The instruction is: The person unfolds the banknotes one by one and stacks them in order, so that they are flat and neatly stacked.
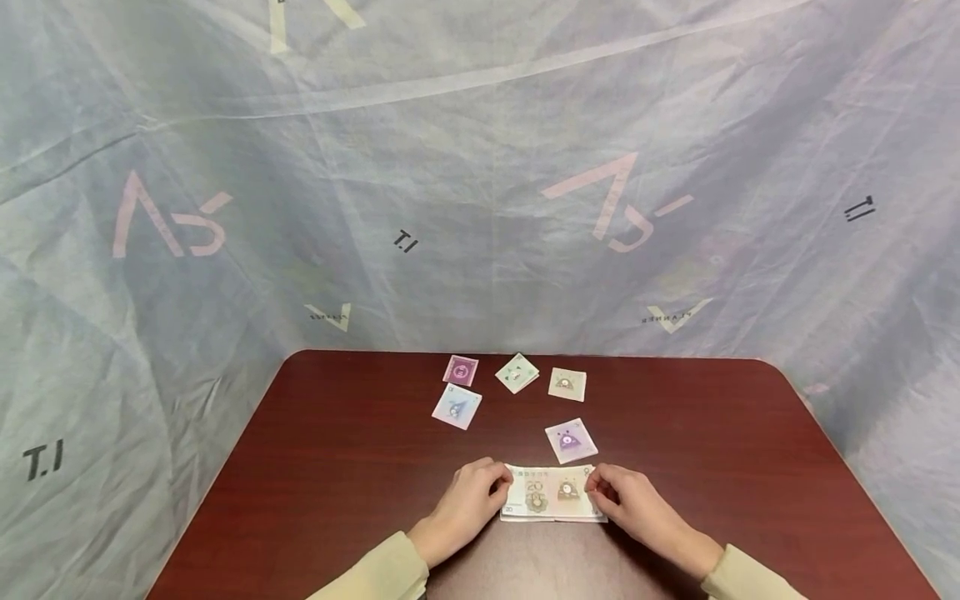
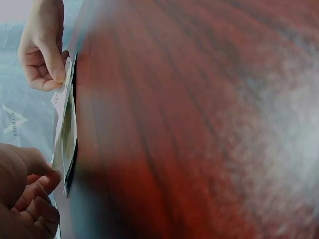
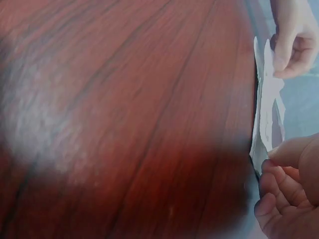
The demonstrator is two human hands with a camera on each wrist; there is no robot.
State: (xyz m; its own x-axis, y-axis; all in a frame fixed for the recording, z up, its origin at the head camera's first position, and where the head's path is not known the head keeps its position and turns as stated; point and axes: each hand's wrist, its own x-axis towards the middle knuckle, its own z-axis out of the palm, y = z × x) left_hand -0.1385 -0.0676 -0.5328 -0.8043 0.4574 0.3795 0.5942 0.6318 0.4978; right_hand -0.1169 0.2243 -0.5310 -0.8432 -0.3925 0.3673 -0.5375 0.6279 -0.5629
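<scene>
A small stack of play banknotes (image 1: 555,493), its top note marked 20, lies flat in front of the person. Its left end is pinched between thumb and fingers of the left hand (image 1: 468,502). The right hand (image 1: 637,504) pinches the opposite end. In the left wrist view, the banknotes (image 2: 65,124) appear nearly edge-on, with layers slightly parted between the two hands. The right wrist view also shows the layered paper edges (image 3: 264,109), with the right thumb and fingers (image 3: 286,154) at the near end.
Just beyond the stack is a folded purple note (image 1: 572,441). Farther back lie a blue one (image 1: 457,407), a magenta one (image 1: 460,371), a green one (image 1: 517,373) and a beige one (image 1: 567,384). The dark red table (image 1: 337,467) meets a grey printed cloth (image 1: 480,208) behind.
</scene>
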